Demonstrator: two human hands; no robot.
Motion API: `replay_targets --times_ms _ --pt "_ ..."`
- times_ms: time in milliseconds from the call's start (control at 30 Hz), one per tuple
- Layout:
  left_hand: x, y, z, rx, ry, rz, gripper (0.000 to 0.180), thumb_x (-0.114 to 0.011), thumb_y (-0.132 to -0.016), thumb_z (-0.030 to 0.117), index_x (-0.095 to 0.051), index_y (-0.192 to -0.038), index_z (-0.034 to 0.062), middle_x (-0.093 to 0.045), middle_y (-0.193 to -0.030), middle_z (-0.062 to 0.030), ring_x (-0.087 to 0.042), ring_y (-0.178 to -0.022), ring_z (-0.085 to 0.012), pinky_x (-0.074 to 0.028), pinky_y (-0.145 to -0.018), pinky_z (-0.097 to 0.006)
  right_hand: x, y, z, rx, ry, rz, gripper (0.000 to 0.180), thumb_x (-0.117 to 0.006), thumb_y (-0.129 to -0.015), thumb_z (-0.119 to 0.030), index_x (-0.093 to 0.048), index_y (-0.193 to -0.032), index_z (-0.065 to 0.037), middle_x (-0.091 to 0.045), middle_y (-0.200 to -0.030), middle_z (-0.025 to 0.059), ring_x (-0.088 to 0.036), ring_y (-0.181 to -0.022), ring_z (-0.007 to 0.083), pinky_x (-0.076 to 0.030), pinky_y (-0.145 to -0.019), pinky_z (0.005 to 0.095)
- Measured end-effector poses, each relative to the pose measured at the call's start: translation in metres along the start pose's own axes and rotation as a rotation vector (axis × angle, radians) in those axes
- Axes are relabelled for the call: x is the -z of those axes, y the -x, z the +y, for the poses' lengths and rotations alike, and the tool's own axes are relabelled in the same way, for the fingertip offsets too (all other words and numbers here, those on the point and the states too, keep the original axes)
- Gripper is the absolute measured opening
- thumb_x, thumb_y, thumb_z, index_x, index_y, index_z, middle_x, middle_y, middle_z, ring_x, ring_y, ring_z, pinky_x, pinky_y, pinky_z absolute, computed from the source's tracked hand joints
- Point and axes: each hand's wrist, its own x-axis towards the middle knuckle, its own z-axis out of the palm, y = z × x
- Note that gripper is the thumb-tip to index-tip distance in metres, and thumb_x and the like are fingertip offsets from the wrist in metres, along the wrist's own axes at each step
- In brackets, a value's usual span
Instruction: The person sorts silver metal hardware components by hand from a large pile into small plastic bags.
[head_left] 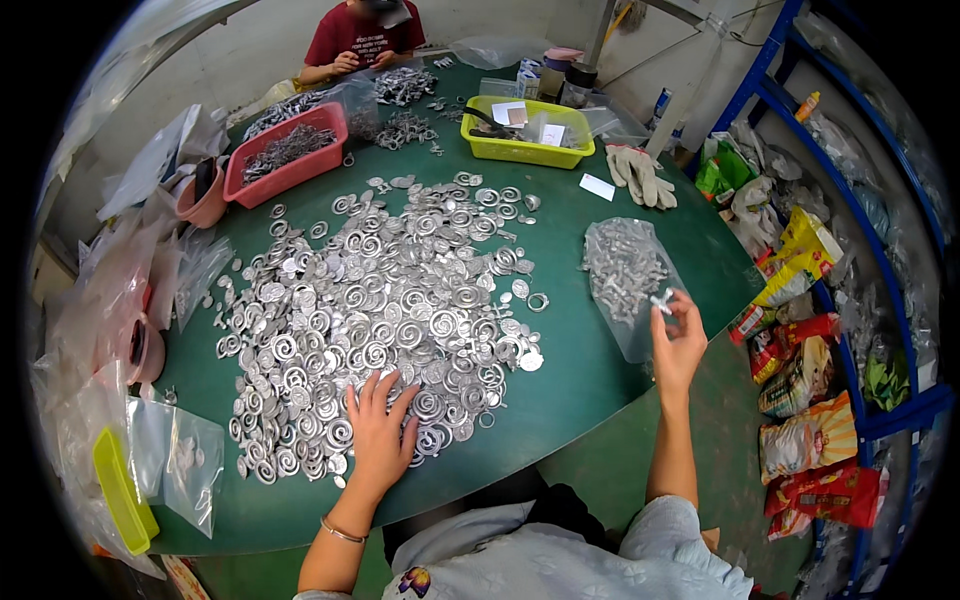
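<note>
A wide heap of silver-grey spiral and disc-shaped metal pieces [400, 310] covers the middle of the green table. My left hand [380, 430], a bangle on its wrist, rests at the heap's near edge with its fingers spread on the pieces and nothing gripped. To the right lies a clear plastic bag [635, 345] with many small pale metal parts [622, 262] on or in it. Over its right side, my right hand [680, 340] pinches one small pale metal part [661, 299] between thumb and fingers. Its exact shape is too small to tell.
Beyond the heap are a pink basket [240, 185] of metal parts, a yellow-green basket [525, 150] and work gloves [640, 177]. A co-worker in a dark red shirt [365, 35] handles parts at the far side. Plastic bags crowd the left; a blue shelf [850, 160] stands right.
</note>
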Motion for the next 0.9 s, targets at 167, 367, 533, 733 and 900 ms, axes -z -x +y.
replay_targets --times_ms 167,367,533,733,900 --pt "0.002 -0.002 0.0 -0.01 0.009 -0.006 0.042 -0.062 -0.076 0.01 -0.053 -0.117 0.0122 -0.042 -0.126 -0.012 -0.033 -0.124 -0.0355 -0.016 -0.102 -0.06 -0.021 -0.027 0.017 0.243 0.589 -0.07 0.019 -0.064 -0.077 -0.003 -0.054 -0.092 0.003 -0.056 -0.114 0.0181 -0.054 -0.1 0.0371 -0.046 -0.081 0.038" --pt "0.004 0.001 -0.001 -0.003 -0.009 -0.019 0.041 -0.063 -0.075 0.013 -0.055 -0.116 0.0134 -0.042 -0.127 -0.0113 -0.033 -0.124 -0.0346 -0.017 -0.102 -0.06 -0.027 -0.016 -0.03 0.242 0.3 -0.043 0.011 -0.052 -0.077 0.006 -0.055 -0.086 0.002 -0.058 -0.091 0.0157 -0.057 -0.079 0.0318 -0.046 -0.068 0.0369" --pt "0.002 0.002 -0.005 -0.002 0.002 -0.016 0.041 -0.063 -0.075 0.014 -0.054 -0.116 0.0136 -0.042 -0.127 -0.011 -0.033 -0.124 -0.0347 -0.017 -0.102 -0.06 -0.082 0.003 -0.065 0.494 -0.086 -0.258 0.019 -0.052 -0.072 0.008 -0.058 -0.089 0.002 -0.059 -0.085 0.0148 -0.057 -0.08 0.0311 -0.047 -0.073 0.0358" --pt "0.002 0.0 -0.003 -0.01 0.029 0.005 0.04 -0.062 -0.075 0.011 -0.054 -0.115 0.0134 -0.043 -0.126 -0.011 -0.035 -0.122 -0.0358 -0.017 -0.101 -0.06 -0.214 -0.023 -0.032 0.434 -0.119 -0.863 0.053 -0.062 -0.081 -0.02 -0.043 -0.125 0.001 -0.047 -0.122 0.0212 -0.043 -0.115 0.0357 -0.034 -0.097 0.043" --pt "0.0 -0.004 -0.001 -0.028 0.034 0.0 0.041 -0.062 -0.075 0.012 -0.054 -0.116 0.014 -0.043 -0.126 -0.0107 -0.035 -0.122 -0.0356 -0.017 -0.101 -0.06 -0.306 -0.035 -0.027 0.262 0.471 -0.824 0.072 -0.04 -0.083 -0.062 -0.037 -0.136 -0.012 -0.036 -0.135 0.0267 -0.029 -0.125 0.0451 -0.021 -0.103 0.0529"
